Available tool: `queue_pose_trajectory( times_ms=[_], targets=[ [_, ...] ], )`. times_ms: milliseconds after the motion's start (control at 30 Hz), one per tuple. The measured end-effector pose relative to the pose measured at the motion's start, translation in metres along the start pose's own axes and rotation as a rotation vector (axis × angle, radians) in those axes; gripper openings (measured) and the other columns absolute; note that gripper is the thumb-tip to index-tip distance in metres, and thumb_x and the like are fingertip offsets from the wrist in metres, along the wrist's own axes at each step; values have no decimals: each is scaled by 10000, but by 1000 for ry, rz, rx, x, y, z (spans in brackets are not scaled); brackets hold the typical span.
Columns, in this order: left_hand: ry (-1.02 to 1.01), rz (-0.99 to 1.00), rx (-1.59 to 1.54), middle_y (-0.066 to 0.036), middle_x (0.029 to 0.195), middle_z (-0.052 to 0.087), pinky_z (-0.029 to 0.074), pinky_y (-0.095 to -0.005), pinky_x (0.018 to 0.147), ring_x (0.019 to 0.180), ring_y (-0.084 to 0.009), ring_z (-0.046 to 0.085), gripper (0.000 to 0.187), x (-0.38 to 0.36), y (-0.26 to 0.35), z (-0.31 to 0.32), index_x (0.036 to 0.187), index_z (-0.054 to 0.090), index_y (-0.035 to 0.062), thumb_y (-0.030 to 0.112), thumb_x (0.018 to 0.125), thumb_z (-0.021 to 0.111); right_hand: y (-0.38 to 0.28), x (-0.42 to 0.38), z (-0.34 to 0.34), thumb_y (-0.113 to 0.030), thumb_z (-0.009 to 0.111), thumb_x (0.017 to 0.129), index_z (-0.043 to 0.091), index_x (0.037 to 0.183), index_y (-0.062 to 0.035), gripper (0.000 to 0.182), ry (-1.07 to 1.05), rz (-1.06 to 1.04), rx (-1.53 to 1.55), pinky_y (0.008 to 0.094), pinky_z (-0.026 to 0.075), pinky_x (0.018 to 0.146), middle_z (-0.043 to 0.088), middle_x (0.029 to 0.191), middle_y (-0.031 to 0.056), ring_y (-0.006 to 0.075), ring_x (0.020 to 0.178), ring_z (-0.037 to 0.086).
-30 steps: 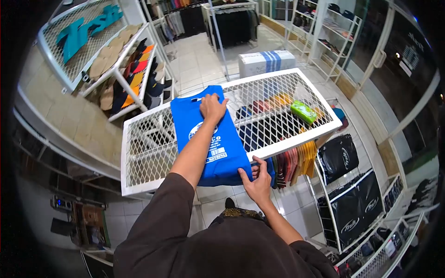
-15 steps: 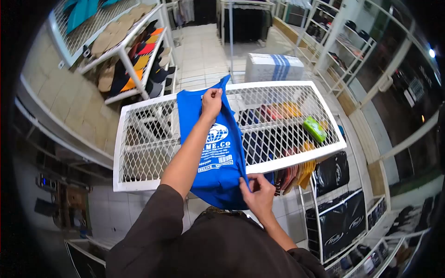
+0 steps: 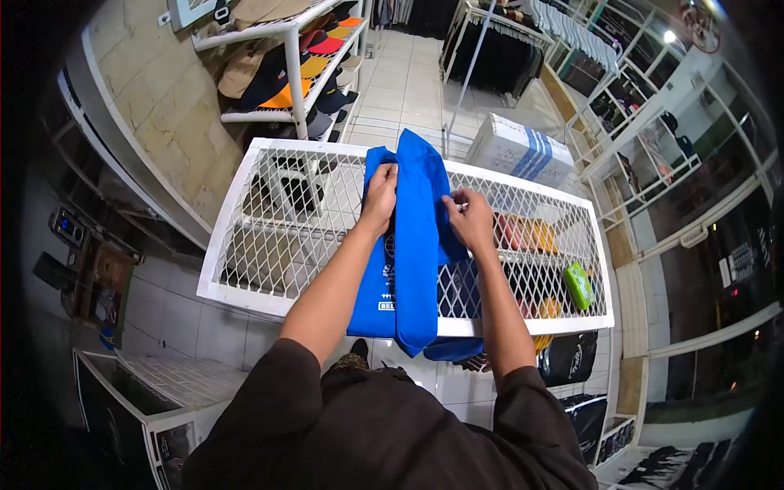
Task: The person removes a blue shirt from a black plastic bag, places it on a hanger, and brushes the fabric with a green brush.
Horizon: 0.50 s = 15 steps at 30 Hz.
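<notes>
A blue T-shirt (image 3: 416, 269) with white print lies lengthwise across the white mesh rack top (image 3: 506, 184). One side is folded over in a long strip that covers most of the print, and its lower end hangs past the near edge. My left hand (image 3: 380, 196) is closed on the upper part of the shirt, beside the folded strip. On the other side, my right hand (image 3: 472, 219) pinches the edge of the blue cloth between thumb and fingers. More blue cloth shows below, by the near edge of the rack.
A green packet (image 3: 578, 286) rests on the mesh at the right. Behind the rack stands a white wrapped bale (image 3: 523, 147) with blue stripes. Caps fill a shelf (image 3: 294, 73) at the back left. Folded and hanging clothes show under the mesh. Glass doors (image 3: 710, 253) line the right.
The shirt's right side has been folded inward over the print. My right hand has moved from the bottom hem up to the upper right edge. The view has turned slightly.
</notes>
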<state>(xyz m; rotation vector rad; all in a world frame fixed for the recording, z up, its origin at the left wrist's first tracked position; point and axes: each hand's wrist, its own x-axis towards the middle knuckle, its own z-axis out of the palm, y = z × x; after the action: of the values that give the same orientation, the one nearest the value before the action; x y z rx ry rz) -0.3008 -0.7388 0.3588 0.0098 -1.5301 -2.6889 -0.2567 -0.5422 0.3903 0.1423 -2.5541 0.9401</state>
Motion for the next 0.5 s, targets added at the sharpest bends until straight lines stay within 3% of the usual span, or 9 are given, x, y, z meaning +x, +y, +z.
queue_pose_trajectory(
  times_ms=[67,133,200,233,267,367,433,467,500],
  targets=[
    [-5,42,22,-33,993,618,483,-257,838,907,-95,571,276,1,-4,-1,1186,586,36,283,1104,494,5,9,2,-294,675,964,696,1051,-15,293,-120,-31,-93,419,532,793,711,911,197,322,859,697],
    [34,76,19,-41,1012,612,471,-262,862,940,-102,558,286,2,-7,1,1172,588,35,301,1093,516,-10,8,-12,-284,631,994,660,1083,-24,276,5,182,177,423,516,825,698,884,208,330,907,682],
    [70,248,199,-39,999,607,474,-280,863,940,-117,560,299,5,-8,1,1159,590,38,321,1079,538,8,20,-29,-260,561,1038,624,1078,-20,251,79,165,148,422,513,812,693,937,210,316,872,671],
    [42,170,170,-109,1167,654,477,-320,951,1048,-169,610,298,8,-12,-3,1195,564,39,313,1095,503,11,29,-41,-269,557,1042,622,1076,-25,255,120,203,136,425,511,807,690,966,210,302,862,665],
    [41,196,161,-129,1197,672,483,-343,941,1085,-192,620,297,1,-1,3,1188,550,38,316,1092,505,1,37,-62,-276,563,1042,618,1089,-26,260,116,308,165,409,509,813,688,970,211,287,869,660],
    [96,323,375,-147,1110,718,512,-369,817,992,-213,639,276,3,-1,0,1069,594,48,321,1059,557,35,70,-115,-278,610,1020,666,1012,-9,275,149,95,-33,400,518,729,703,838,180,263,754,666],
    [159,381,744,-139,1023,722,489,-442,853,999,-288,640,242,-7,10,2,1033,626,65,304,1005,617,43,78,-145,-305,630,999,686,1005,-19,292,108,148,-154,416,525,747,716,830,192,313,772,693],
    [146,378,742,-139,1023,722,489,-442,853,999,-288,640,242,-10,9,3,1033,626,65,304,1005,617,52,79,-155,-321,640,989,693,1015,-26,301,109,144,-224,430,529,757,723,838,202,336,786,705],
    [200,455,1040,-138,1004,712,465,-466,867,996,-314,627,233,-12,8,3,1007,640,71,302,972,645,90,82,-155,-359,656,968,705,1024,-35,332,100,90,-330,468,534,781,728,862,226,390,826,709]
  ],
)
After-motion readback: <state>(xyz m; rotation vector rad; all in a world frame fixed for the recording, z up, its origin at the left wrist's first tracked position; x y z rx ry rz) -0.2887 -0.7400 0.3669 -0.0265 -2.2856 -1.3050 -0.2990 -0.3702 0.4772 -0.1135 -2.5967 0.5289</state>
